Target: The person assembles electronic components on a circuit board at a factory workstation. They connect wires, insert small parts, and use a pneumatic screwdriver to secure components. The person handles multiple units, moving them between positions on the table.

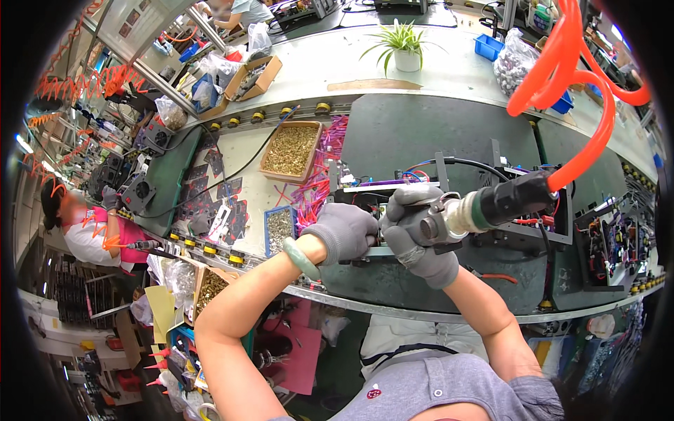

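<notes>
My right hand (420,242), in a grey glove, is wrapped round an air screwdriver (484,210) with a dark rear end and an orange coiled hose (590,158). The tool lies tilted over a black metal chassis (562,231) with wires and boards in it. Close to the tool's front end, my left hand (344,233), gloved in grey too, is closed at the chassis's near left edge. What its fingers hold, if anything, is hidden. The tool's tip is also out of sight behind my fingers. A green bangle (300,259) circles my left wrist.
Left of the chassis stand a box of brass-coloured screws (291,149), a blue bin of small silver parts (280,230) and a bundle of pink and purple wires (326,172). Red-handled pliers (497,278) lie near the front edge. Another chassis (607,245) stands right. A co-worker (98,235) works at left.
</notes>
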The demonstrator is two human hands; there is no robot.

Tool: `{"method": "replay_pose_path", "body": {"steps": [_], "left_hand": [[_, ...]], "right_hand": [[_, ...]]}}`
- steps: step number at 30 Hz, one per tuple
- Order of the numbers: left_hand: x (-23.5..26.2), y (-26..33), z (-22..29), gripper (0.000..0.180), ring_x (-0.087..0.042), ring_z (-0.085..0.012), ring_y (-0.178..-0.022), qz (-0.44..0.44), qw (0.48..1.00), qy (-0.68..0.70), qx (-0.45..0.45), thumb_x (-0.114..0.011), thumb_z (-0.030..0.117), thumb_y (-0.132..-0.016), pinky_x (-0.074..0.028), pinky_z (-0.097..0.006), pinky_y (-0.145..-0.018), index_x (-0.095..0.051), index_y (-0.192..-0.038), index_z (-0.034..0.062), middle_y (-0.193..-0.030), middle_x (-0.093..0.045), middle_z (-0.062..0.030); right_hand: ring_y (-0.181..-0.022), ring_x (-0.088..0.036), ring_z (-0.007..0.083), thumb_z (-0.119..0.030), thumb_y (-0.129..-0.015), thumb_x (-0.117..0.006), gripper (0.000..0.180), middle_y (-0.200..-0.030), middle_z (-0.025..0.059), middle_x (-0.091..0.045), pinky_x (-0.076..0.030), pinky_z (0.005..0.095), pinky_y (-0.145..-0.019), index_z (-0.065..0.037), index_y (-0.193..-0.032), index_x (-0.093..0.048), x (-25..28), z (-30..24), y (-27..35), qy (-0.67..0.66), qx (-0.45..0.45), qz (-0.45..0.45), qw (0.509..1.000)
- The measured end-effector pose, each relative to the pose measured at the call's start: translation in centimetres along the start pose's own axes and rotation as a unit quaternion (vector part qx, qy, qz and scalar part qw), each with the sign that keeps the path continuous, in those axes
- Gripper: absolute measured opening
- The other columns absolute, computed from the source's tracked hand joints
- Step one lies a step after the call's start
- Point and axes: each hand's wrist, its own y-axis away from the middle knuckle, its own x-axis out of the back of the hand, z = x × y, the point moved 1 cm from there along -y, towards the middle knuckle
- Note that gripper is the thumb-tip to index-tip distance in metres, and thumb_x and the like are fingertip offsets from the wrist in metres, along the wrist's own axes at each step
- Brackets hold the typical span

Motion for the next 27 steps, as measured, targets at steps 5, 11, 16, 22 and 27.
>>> {"method": "replay_pose_path", "body": {"steps": [5,11,16,22,27], "left_hand": [[-0.1,-0.1,0.1,0.021,-0.070,-0.0311,-0.089,0.002,1.000,-0.001,-0.011,-0.057,0.030,-0.088,-0.054,-0.045,-0.076,-0.073,-0.097,0.0197,-0.090,-0.072,-0.0092],[-4.3,-1.3,-3.3,0.023,-0.070,-0.0331,-0.089,0.208,0.967,0.081,-0.121,-0.062,0.033,-0.083,-0.056,-0.045,-0.075,-0.071,-0.097,0.0179,-0.093,-0.073,-0.0122],[-4.5,1.0,-2.6,0.016,-0.070,-0.0286,-0.087,0.281,0.954,0.092,-0.035,-0.064,0.024,-0.086,-0.056,-0.038,-0.075,-0.070,-0.094,0.0120,-0.091,-0.073,-0.0092],[-9.4,6.0,-7.0,0.025,-0.056,-0.0121,-0.078,0.364,0.373,0.852,-0.054,-0.049,0.004,-0.096,-0.049,-0.021,-0.067,-0.058,-0.118,0.0010,-0.094,-0.060,-0.0031],[-18.8,8.6,2.2,0.023,-0.048,-0.0047,-0.061,0.266,0.308,0.910,0.079,-0.049,0.025,-0.102,-0.031,-0.018,-0.044,-0.061,-0.111,0.0084,-0.083,-0.057,0.0001]], "right_hand": [[-0.089,-0.057,0.0150,0.003,-0.081,-0.069,0.045,-0.100,0.0036,-0.053,-0.052,0.0341,-0.078,-0.009,-0.119,-0.048,-0.3,-1.0,-0.3,-0.004,-0.067,0.022,0.997],[-0.076,-0.049,0.0055,0.000,-0.079,-0.074,0.032,-0.085,-0.0034,-0.056,-0.046,0.0242,-0.070,-0.005,-0.106,-0.058,-3.1,-1.1,-3.7,0.064,-0.089,-0.083,0.991],[-0.076,-0.062,0.0150,-0.012,-0.075,-0.078,0.037,-0.086,0.0070,-0.065,-0.051,0.0314,-0.072,-0.003,-0.106,-0.060,-3.2,0.0,-4.6,0.136,0.013,-0.121,0.983],[-0.076,-0.060,0.0109,-0.012,-0.078,-0.077,0.041,-0.087,0.0054,-0.067,-0.051,0.0286,-0.071,-0.003,-0.114,-0.060,-3.1,-1.4,-3.7,0.084,-0.069,-0.107,0.988],[-0.085,-0.059,0.0111,-0.008,-0.076,-0.075,0.044,-0.095,0.0031,-0.062,-0.048,0.0252,-0.081,0.000,-0.116,-0.058,-2.2,-7.5,-1.5,-0.166,0.019,-0.044,0.985]]}}
